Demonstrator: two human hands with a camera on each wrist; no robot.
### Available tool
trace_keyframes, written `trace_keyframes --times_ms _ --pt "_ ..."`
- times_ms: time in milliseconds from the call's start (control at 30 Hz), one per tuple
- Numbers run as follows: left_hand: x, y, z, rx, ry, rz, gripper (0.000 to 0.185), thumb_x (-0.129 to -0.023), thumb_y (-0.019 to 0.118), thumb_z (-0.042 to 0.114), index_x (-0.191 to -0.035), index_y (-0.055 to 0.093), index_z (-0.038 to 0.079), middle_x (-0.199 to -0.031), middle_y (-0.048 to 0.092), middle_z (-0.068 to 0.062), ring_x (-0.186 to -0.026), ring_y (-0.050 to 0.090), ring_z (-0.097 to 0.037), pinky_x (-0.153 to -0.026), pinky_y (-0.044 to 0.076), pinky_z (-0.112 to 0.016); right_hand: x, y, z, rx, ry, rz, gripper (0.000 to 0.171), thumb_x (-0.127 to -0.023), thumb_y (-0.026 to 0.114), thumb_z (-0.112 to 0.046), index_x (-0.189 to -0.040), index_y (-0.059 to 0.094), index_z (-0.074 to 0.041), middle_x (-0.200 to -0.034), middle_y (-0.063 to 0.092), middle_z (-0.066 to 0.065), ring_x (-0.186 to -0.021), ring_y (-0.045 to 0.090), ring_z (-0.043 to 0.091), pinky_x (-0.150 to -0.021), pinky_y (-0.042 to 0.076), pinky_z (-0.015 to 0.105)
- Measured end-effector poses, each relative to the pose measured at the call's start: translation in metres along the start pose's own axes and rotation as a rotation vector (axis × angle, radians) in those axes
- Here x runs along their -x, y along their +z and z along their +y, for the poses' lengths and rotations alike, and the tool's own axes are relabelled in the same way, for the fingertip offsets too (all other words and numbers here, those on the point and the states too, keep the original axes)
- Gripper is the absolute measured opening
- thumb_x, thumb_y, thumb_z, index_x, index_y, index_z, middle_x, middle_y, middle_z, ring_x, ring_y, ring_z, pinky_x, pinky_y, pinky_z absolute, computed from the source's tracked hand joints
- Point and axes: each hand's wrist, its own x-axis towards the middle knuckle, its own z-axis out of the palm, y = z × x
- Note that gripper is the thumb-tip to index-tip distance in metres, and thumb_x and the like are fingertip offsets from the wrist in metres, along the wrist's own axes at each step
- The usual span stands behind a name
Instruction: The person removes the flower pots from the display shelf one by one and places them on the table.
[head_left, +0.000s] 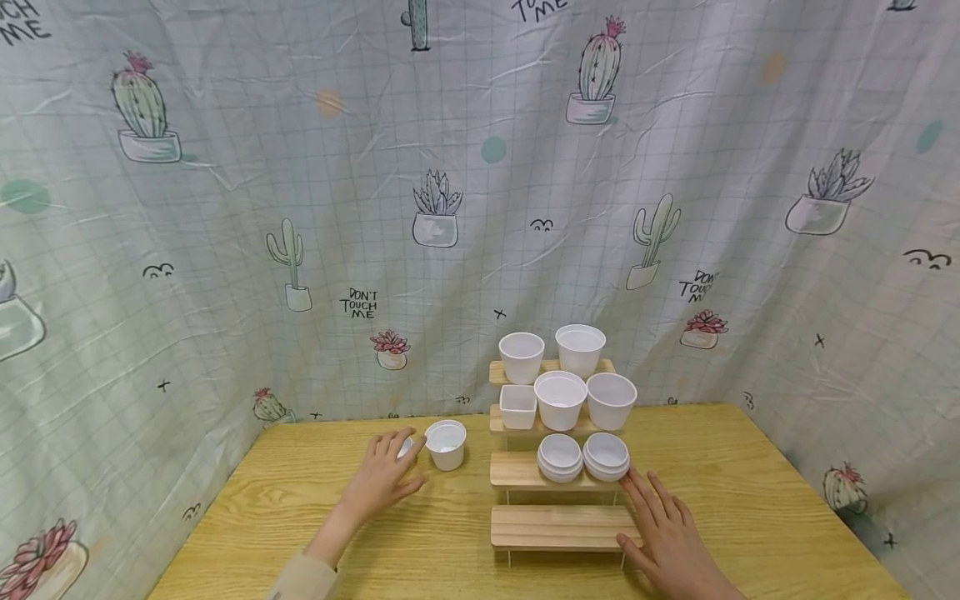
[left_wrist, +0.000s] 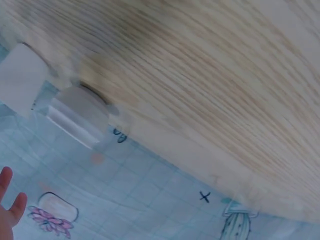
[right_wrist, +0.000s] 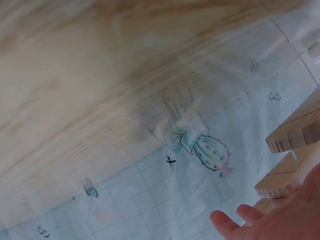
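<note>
My left hand hovers over the table with its fingers spread. Just beyond its fingertips stands a round white pot, and a second white pot is mostly hidden behind the fingers. In the left wrist view both pots, one of them, appear apart from the fingertips at the lower left. My right hand is at the right end of a tiered wooden stand, fingers extended alongside the lower tiers. Its fingertips come close to a ridged white pot on the second tier from the bottom.
Beside that ridged pot sits a matching one. The third tier holds a square white pot and two round ones; two more round pots, one at the right, stand on top. A cactus-print curtain hangs around the wooden table.
</note>
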Motion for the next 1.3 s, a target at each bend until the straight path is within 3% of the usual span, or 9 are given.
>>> trace_keyframes --times_ms 300,467,767,1000,1200,1300 --pt "-0.011 -0.013 0.017 -0.002 0.116 0.047 0.063 -0.070 0.067 0.046 -0.120 0.052 0.011 -0.117 0.052 -0.013 -0.099 0.050 -0.029 -0.083 0.039 -0.046 0.001 0.000 0.001 -0.007 -0.012 0.012 0.078 -0.079 0.061 -0.041 -0.142 0.022 -0.016 -0.148 0.019 0.003 -0.133 0.018 0.028 -0.087 0.029 0.052" --pt "-0.017 -0.020 0.027 -0.008 0.134 0.051 0.060 -0.073 0.062 0.048 -0.121 0.051 0.014 -0.119 0.051 -0.011 -0.101 0.049 -0.027 -0.084 0.039 -0.044 -0.001 0.002 0.001 -0.016 -0.024 0.023 0.079 -0.078 0.062 -0.040 -0.142 0.022 -0.015 -0.148 0.019 0.004 -0.131 0.021 0.031 -0.086 0.029 0.052" --pt "-0.028 -0.030 0.050 0.055 0.159 0.058 0.058 -0.072 0.067 0.044 -0.120 0.050 0.015 -0.119 0.051 -0.008 -0.102 0.049 -0.023 -0.083 0.041 -0.041 0.000 -0.001 -0.001 -0.009 -0.022 0.019 0.078 -0.079 0.062 -0.040 -0.142 0.022 -0.014 -0.148 0.019 0.004 -0.133 0.018 0.028 -0.087 0.029 0.051" --pt "-0.043 -0.041 0.071 0.072 0.195 0.073 0.048 -0.090 0.037 0.049 -0.120 0.052 0.014 -0.120 0.052 -0.007 -0.104 0.049 -0.023 -0.084 0.044 -0.040 -0.001 -0.002 0.000 -0.003 -0.011 0.009 0.078 -0.080 0.060 -0.041 -0.142 0.022 -0.015 -0.149 0.017 0.003 -0.135 0.016 0.027 -0.087 0.029 0.051" --pt "-0.055 -0.043 0.090 0.082 0.210 0.083 0.056 -0.076 0.062 0.046 -0.121 0.052 0.013 -0.118 0.052 -0.008 -0.107 0.049 -0.023 -0.087 0.042 -0.038 -0.001 -0.001 0.001 0.000 -0.013 0.007 0.078 -0.079 0.060 -0.041 -0.142 0.022 -0.016 -0.149 0.017 0.002 -0.134 0.018 0.028 -0.087 0.030 0.053" --pt "-0.063 -0.042 0.100 0.077 0.208 0.065 0.059 -0.075 0.062 0.047 -0.123 0.050 0.014 -0.121 0.050 -0.008 -0.109 0.049 -0.022 -0.089 0.042 -0.038 -0.001 -0.001 0.000 0.000 -0.013 0.010 0.078 -0.079 0.061 -0.041 -0.142 0.022 -0.016 -0.149 0.018 0.002 -0.134 0.018 0.027 -0.086 0.031 0.053"
